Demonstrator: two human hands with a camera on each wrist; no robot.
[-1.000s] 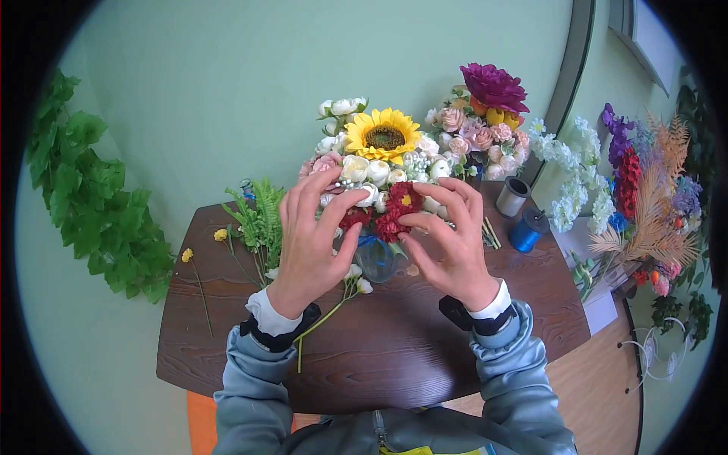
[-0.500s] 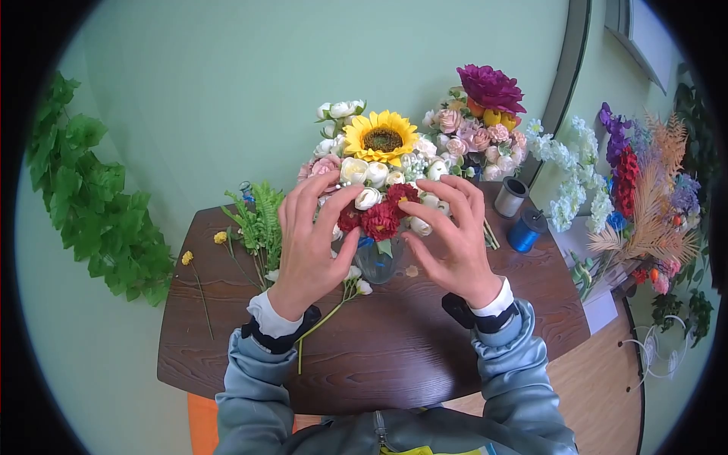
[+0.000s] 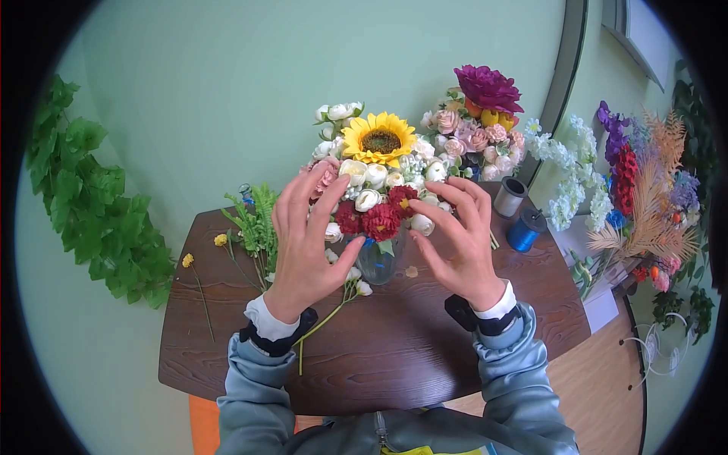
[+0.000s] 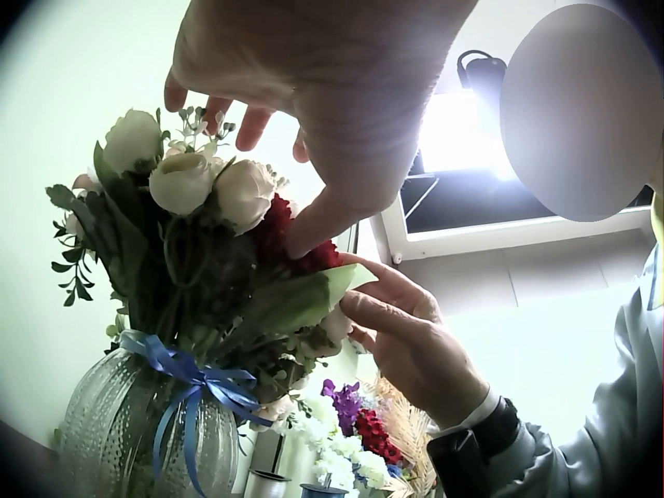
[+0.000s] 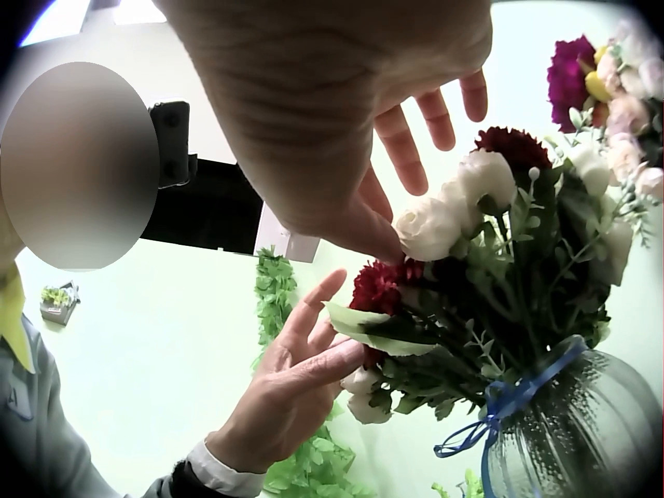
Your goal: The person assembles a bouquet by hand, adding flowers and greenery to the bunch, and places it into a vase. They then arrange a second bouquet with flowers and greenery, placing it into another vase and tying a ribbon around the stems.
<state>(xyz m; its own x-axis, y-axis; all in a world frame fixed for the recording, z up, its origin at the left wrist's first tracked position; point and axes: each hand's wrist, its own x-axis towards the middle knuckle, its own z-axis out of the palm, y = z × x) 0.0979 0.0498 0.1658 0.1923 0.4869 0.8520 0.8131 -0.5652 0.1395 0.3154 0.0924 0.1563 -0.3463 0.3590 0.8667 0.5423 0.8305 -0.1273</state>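
A glass vase (image 3: 377, 267) tied with a blue ribbon (image 4: 192, 376) holds a full bouquet. At its front are dark red flowers (image 3: 381, 221), among white roses (image 3: 368, 200), with a yellow sunflower (image 3: 380, 141) above them. My left hand (image 3: 307, 246) is spread at the bouquet's left side, fingertips beside a pink flower (image 3: 326, 180) and the white blooms. My right hand (image 3: 464, 246) curves loosely around the right side, its fingertips close to the red and white flowers. Neither hand grips a stem. Both wrist views show the thumbs near the red blooms.
Green fern sprigs (image 3: 259, 227), yellow flower stems (image 3: 199, 296) and a cut white-flowered stem (image 3: 322, 322) lie left on the dark table (image 3: 379, 341). At right stand a blue spool (image 3: 526, 231) and a grey spool (image 3: 511, 197). Another bouquet (image 3: 485, 136) stands behind.
My hands have drawn slightly apart, and the right fingertips have come away from the red flowers. Those front flowers have settled a little to the left.
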